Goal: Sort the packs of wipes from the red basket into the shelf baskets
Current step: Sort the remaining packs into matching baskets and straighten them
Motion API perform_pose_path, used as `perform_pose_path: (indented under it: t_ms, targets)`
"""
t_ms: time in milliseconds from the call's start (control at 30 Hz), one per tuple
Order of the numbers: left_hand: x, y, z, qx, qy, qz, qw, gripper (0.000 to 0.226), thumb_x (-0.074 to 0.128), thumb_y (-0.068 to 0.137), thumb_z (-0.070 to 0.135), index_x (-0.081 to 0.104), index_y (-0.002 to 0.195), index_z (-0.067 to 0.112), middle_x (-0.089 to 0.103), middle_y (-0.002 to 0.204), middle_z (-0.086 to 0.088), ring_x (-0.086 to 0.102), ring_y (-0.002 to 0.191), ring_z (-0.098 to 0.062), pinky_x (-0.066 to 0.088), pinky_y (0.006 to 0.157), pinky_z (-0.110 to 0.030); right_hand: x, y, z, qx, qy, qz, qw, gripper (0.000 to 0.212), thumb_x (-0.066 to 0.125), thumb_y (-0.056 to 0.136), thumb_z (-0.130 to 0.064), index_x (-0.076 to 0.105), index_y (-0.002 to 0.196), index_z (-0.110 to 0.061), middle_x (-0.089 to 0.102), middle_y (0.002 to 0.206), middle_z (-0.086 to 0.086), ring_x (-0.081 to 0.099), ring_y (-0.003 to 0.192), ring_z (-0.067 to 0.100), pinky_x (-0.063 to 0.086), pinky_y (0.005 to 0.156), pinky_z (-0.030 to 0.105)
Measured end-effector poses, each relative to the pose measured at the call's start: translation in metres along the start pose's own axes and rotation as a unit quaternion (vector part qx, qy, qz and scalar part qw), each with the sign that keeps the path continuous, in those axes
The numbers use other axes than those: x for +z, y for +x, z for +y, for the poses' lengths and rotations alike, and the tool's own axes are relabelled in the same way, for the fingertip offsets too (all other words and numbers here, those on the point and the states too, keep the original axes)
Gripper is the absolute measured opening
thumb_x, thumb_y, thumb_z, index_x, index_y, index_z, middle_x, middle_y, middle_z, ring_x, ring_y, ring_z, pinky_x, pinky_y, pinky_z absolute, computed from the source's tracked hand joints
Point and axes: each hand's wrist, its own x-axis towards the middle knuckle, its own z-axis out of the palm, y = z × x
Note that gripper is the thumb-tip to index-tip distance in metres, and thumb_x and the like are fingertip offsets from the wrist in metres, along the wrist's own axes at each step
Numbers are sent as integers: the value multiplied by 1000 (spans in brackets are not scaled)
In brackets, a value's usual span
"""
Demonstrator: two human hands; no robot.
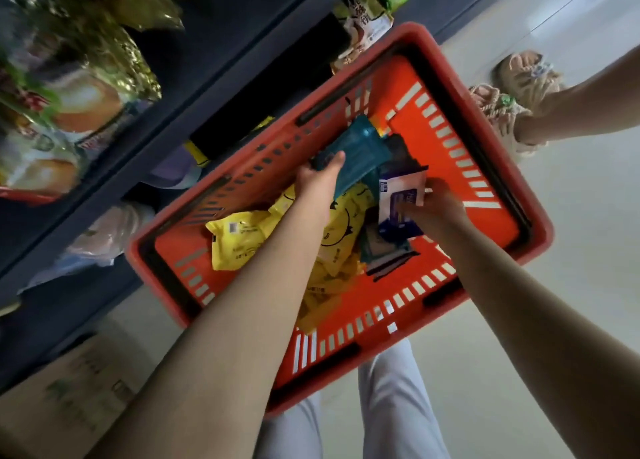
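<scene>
Wipes packs lie heaped in the one red basket, which sits on the pale floor at the centre of the frame, just beside the dark shelving that runs down the left. This reads as the pick-up step: both hands are down in the basket and nothing in hand has reached a shelf. The left hand has its fingers curled round a teal pack at the far side of the heap; the right hand pinches a white-and-purple pack just right of it. Next, each pack probably needs lifting clear of the rim and matching to the shelf basket for its kind; those baskets are not plainly in view, so the head must turn up and left first. Counted: yellow packs are the most, at least three, with more partly hidden under the left forearm; dark blue or grey packs below the right hand look like two or three, too overlapped to fix; teal, one sure. Snack bags fill the upper-left shelves.
</scene>
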Motion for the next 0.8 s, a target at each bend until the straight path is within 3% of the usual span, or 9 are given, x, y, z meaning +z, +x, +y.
perform_pose_path:
  t_ms: [67, 167, 267, 333, 433, 600, 700, 800]
  targets:
    - [8, 2, 4, -20, 0, 22, 1000, 82, 74, 81, 39, 32, 145, 8, 40, 148, -8, 39, 135, -27, 33, 106, -32, 0, 0, 0, -1, -19, 6, 1000, 60, 75, 81, -28, 46, 131, -14, 61, 119, 10, 60, 104, 30, 49, 68, 33]
    - [7, 4, 6, -27, -23, 37, 999, 83, 79, 76, 38, 36, 141, 8, 47, 143, -10, 47, 128, -30, 38, 107, -38, -3, -5, -2, 9, 5, -6, 1000, 50, 74, 82, -27, 54, 126, -14, 61, 115, 7, 61, 97, 27, 42, 55, 25]
    - [-4, 1, 2, -4, -56, 28, 998, 63, 79, 78, 30, 48, 130, 11, 58, 130, -9, 59, 115, -28, 47, 101, -45, -11, -15, -6, 7, 44, 8, 999, 40, 74, 82, -25, 59, 119, -17, 64, 115, 7, 63, 95, 28, 51, 61, 31]
    - [-17, -6, -1, 10, -93, -20, 995, 44, 76, 82, 22, 56, 120, 10, 65, 119, -12, 66, 100, -26, 55, 89, -42, -16, -26, -8, 1, 65, 25, 998, 32, 72, 84, -25, 57, 112, -18, 63, 110, 7, 63, 90, 26, 55, 64, 36]
    - [-44, -32, -4, 28, -134, -63, 989, 27, 71, 87, 15, 58, 110, 10, 67, 108, -11, 68, 89, -21, 57, 72, -36, -28, -53, -14, -21, 148, 51, 987, 26, 67, 87, -26, 55, 109, -19, 65, 109, 5, 64, 87, 21, 54, 62, 33]
    - [-105, -114, -5, 44, -193, -83, 977, 16, 67, 90, 23, 58, 103, 18, 67, 106, -6, 67, 92, -18, 54, 67, -32, -66, -136, -38, -7, 397, 10, 918, 20, 62, 92, -27, 57, 111, -22, 72, 101, 1, 73, 86, 21, 60, 76, 41]
    - [-152, -188, 1, 55, -274, -73, 957, 2, 65, 90, 22, 64, 92, 22, 72, 98, -2, 71, 86, -17, 56, 66, -31, -104, -202, -62, -78, 444, -42, 892, 18, 61, 93, -20, 59, 110, -18, 75, 93, 1, 72, 85, 24, 60, 76, 46]
    - [-196, -267, 6, 87, -339, -73, 934, 5, 61, 92, 23, 62, 94, 18, 71, 103, -6, 70, 86, -19, 56, 60, -29, -145, -273, -89, -138, 474, -113, 862, 27, 65, 86, -11, 59, 112, -13, 72, 103, 10, 69, 89, 29, 59, 72, 42]
